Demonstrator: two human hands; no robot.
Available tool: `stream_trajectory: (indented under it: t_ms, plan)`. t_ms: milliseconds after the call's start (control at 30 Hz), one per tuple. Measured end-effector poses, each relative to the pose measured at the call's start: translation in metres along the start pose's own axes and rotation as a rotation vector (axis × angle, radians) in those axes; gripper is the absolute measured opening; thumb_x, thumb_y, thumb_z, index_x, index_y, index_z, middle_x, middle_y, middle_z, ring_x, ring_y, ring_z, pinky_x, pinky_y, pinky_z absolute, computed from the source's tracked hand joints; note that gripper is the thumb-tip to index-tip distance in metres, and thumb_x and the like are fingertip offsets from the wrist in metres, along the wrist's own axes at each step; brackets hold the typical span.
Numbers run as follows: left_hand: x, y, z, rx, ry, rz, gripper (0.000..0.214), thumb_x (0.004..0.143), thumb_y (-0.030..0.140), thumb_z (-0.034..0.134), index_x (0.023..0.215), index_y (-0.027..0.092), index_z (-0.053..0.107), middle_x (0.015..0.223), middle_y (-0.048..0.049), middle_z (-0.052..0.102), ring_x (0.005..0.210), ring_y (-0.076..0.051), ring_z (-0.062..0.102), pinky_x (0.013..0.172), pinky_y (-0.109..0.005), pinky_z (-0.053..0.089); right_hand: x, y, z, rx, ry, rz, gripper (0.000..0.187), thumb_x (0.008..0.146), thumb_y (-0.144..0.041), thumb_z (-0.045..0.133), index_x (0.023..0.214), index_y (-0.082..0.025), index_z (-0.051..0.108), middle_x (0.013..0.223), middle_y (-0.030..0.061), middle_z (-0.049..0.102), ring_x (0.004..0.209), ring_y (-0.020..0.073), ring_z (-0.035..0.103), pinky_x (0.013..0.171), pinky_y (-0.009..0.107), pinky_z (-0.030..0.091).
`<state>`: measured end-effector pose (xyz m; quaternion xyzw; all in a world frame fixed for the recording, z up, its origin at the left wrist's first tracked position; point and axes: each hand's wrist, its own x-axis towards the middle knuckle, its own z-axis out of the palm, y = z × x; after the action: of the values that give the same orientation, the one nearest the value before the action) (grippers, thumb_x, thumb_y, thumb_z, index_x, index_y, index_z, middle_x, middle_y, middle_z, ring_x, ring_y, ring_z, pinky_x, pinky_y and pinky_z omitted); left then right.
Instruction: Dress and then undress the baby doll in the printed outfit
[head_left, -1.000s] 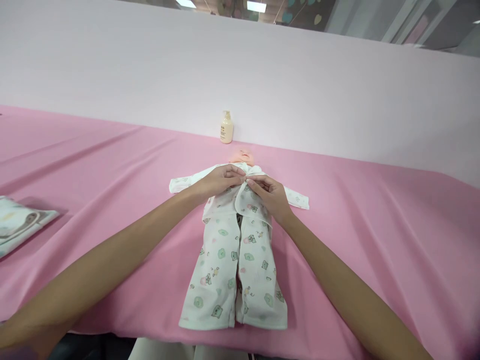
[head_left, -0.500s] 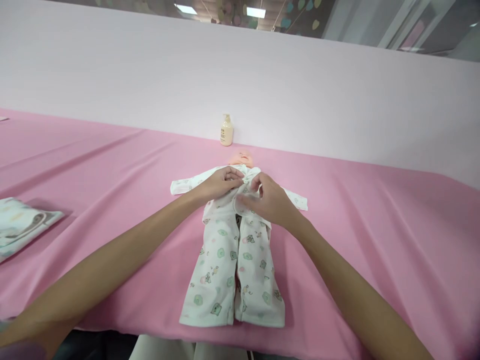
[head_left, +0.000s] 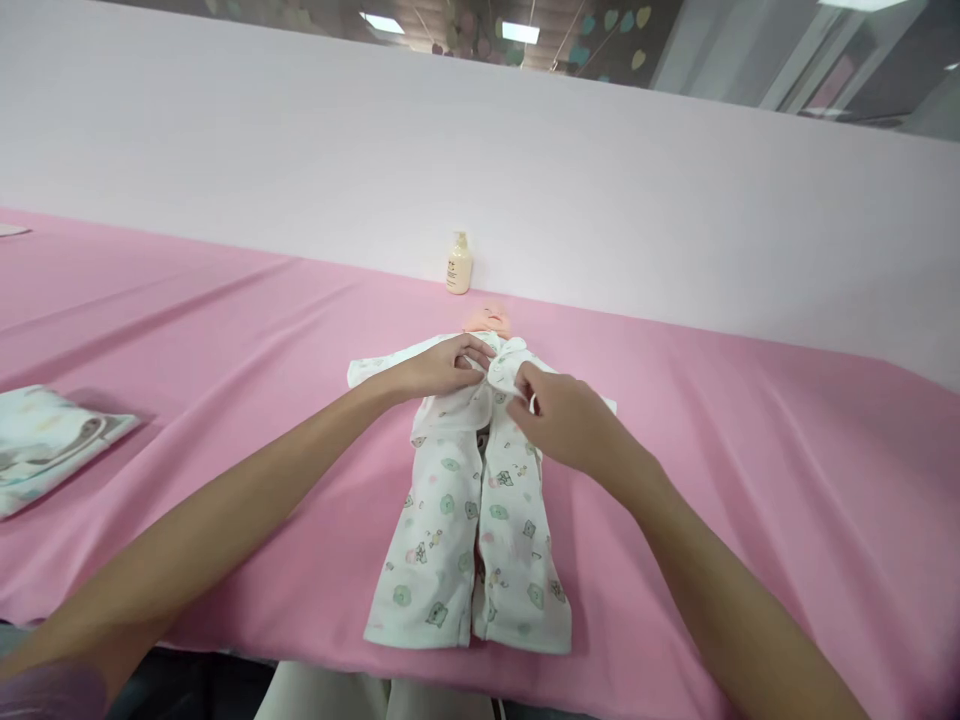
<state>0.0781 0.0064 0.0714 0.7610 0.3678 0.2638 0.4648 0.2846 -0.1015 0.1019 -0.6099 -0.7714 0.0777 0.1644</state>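
A baby doll (head_left: pixel 491 318) lies on its back, head toward the wall, dressed in a white printed top (head_left: pixel 450 412) and matching trousers (head_left: pixel 442 540). My left hand (head_left: pixel 454 365) rests on the chest of the top, its fingers bent at the middle of the front opening. In my right hand (head_left: pixel 562 410), thumb and fingers pinch the edge of the top's front flap, which is lifted and folded back. The flap's inner white side shows between the hands. The fingertips of both hands are partly hidden by the cloth.
A cream pump bottle (head_left: pixel 459 265) stands behind the doll's head against the white wall (head_left: pixel 300 150). On the left lies a folded printed cloth (head_left: pixel 52 445). Pink sheeting (head_left: pixel 247 360) with creases covers the table, its front edge close to my lap.
My right hand has moved slightly to the right, drawing the top's front flap outward and open. My left hand stays at the chest. The view has shifted a little.
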Motion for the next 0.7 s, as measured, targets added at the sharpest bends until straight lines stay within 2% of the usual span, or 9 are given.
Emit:
stream_trajectory:
  t_ms: [133,267,400,533,700]
  plan:
    - [-0.004,0.004,0.003,0.186,0.052,0.016,0.052,0.082,0.05,0.079,0.125,0.025,0.064,0.117,-0.0071,0.07,0.088,-0.019,0.066,0.064,-0.027,0.049,0.0,0.002,-0.021,0.003,-0.012,0.074,0.031,0.1,-0.027,0.044,0.074,-0.024,0.028,0.06,-0.0038,0.039,0.054,0.0144,0.032,0.055,0.033,0.022]
    - [-0.001,-0.003,0.01,0.311,0.092,0.067,0.048,0.083,0.056,0.077,0.117,0.024,0.062,0.118,-0.0067,0.068,0.084,-0.019,0.063,0.065,-0.03,0.048,-0.001,0.0,-0.014,0.016,-0.039,-0.005,0.036,0.099,-0.029,0.046,0.071,-0.022,0.025,0.06,-0.0033,0.037,0.056,0.0141,0.031,0.056,0.033,0.022]
    - [0.001,-0.008,0.009,0.464,0.104,0.175,0.046,0.085,0.054,0.073,0.121,0.026,0.066,0.124,-0.0071,0.065,0.099,-0.023,0.064,0.083,-0.035,0.051,-0.003,-0.002,-0.005,0.017,-0.044,-0.06,0.04,0.101,-0.033,0.047,0.07,-0.022,0.024,0.06,-0.0028,0.039,0.058,0.0139,0.033,0.057,0.033,0.023]
    - [-0.004,-0.003,0.003,0.598,0.027,0.176,0.073,0.079,0.064,0.076,0.143,0.034,0.061,0.133,-0.0094,0.059,0.119,-0.032,0.059,0.1,-0.044,0.049,-0.005,-0.001,0.0,0.008,-0.075,-0.085,0.04,0.103,-0.035,0.046,0.07,-0.022,0.028,0.062,-0.0022,0.043,0.059,0.014,0.036,0.057,0.033,0.024]
    - [-0.012,0.004,0.001,0.696,-0.07,0.078,0.098,0.069,0.07,0.079,0.158,0.047,0.046,0.147,-0.0097,0.047,0.134,-0.04,0.048,0.104,-0.05,0.047,-0.004,-0.005,0.006,-0.01,-0.148,-0.079,0.038,0.103,-0.035,0.046,0.071,-0.022,0.031,0.065,-0.0012,0.049,0.059,0.0144,0.041,0.058,0.033,0.027]
